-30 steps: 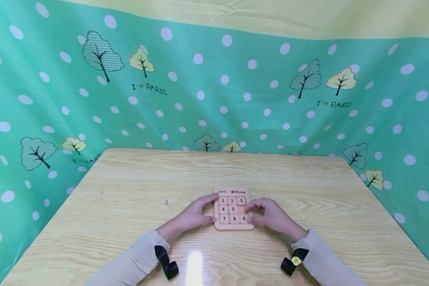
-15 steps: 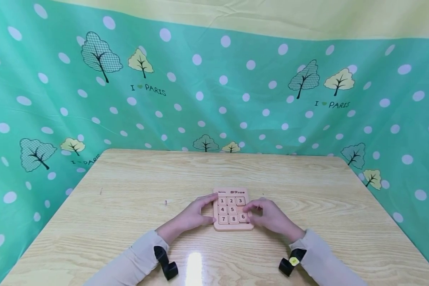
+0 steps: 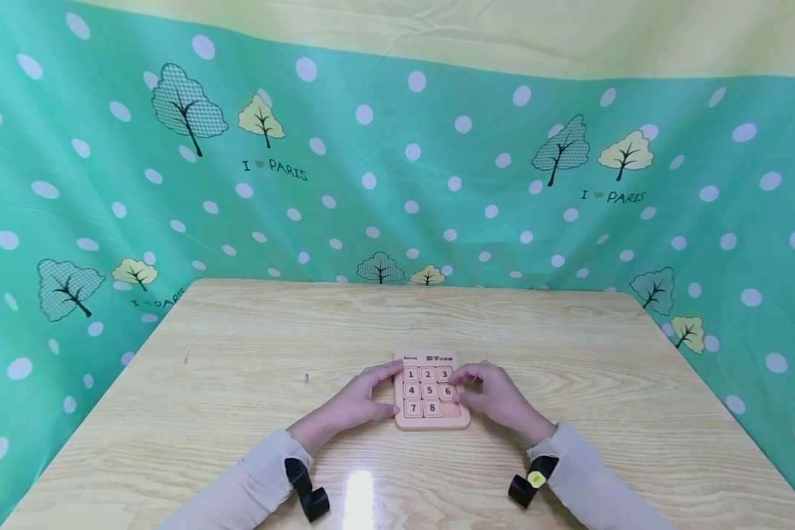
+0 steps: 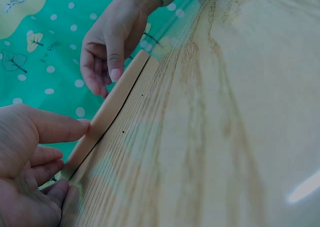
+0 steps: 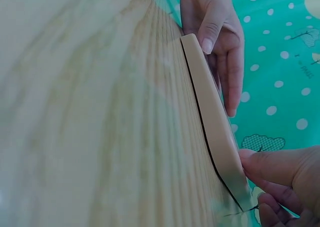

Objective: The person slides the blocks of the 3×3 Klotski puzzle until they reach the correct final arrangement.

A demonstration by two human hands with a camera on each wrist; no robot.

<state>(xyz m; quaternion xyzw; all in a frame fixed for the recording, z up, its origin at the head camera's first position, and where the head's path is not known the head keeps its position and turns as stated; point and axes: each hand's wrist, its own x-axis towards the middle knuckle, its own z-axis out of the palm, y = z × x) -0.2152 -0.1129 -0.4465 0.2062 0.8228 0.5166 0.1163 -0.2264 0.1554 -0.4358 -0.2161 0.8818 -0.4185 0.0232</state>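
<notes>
A pink sliding number puzzle [image 3: 432, 424] lies flat on the table, with tiles 1 to 8 in rows and a bare slot at the lower right. My left hand [image 3: 356, 401] holds its left edge, thumb near the lower corner and a finger near the upper one. At the right side, my right hand [image 3: 497, 394] has its thumb and forefinger at the 6 tile [image 3: 447, 391], which sits right of the 5. In the left wrist view the puzzle's side wall [image 4: 112, 104] shows, but its tiles are hidden. The right wrist view likewise shows only the side wall [image 5: 210, 112].
The wood-grain table [image 3: 291, 324] extends around the puzzle. A green dotted curtain [image 3: 331, 169] with printed trees hangs behind and at both sides. Black straps with small devices [image 3: 308, 489] are on both wrists. A small dark mark [image 3: 307, 378] is on the tabletop left of the puzzle.
The 6 tile has slid up from the bottom right corner into the middle row, leaving the corner slot bare. My right hand moved slightly with it; the left hand stayed in place.
</notes>
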